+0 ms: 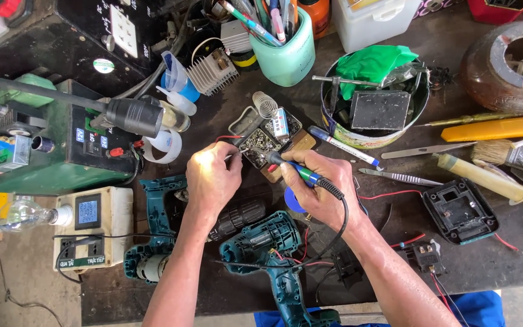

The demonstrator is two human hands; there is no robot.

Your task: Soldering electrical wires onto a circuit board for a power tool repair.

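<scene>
Opened teal drill housing (273, 254) lies nearest on the table (503, 266), wires spilling out. Beyond it, the right hand (319, 188) has its grip clamped on a blue-handled soldering iron (298, 169), tip at the solder-filled tray (260, 142). Left hand (213, 175) pinches a thin red wire (228, 138) at that tray. Farther back stands a green pen cup (286, 51).

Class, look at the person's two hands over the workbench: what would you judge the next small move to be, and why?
Probably touching the soldering iron tip to the wire end. The right hand holds the iron with its tip at the small metal tray, and the left hand pinches a thin red wire right beside it.
</scene>
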